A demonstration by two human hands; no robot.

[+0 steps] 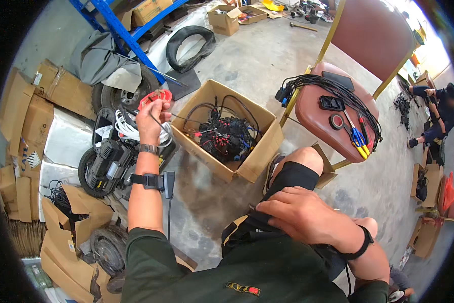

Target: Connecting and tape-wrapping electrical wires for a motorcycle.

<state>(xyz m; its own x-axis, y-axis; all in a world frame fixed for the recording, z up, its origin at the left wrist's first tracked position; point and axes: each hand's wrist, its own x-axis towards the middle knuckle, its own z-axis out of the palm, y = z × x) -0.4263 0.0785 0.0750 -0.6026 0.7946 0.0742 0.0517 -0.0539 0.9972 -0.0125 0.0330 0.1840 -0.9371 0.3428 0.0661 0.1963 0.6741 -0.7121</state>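
Observation:
My left hand (154,120) is raised at the left of an open cardboard box (222,164), its fingers closed on a thin dark cable (180,117) that runs toward the box. Just beyond these fingers is a red object (165,96); whether they touch it I cannot tell. Inside the box lies a tangled heap of black wiring (224,136) with small red and blue connectors. Over my lap, my right hand (302,214) has its fingers curled together. A small dark tip shows at its fingertips, too little to name.
On a brown padded chair (313,121) lie a black cable bundle (313,81), a tape roll (336,121), scissors (358,139) and a phone-like slab (337,80). Machine parts (110,166), wheels and cartons crowd the left, beneath a blue rack (128,38). Another person (439,113) is at far right.

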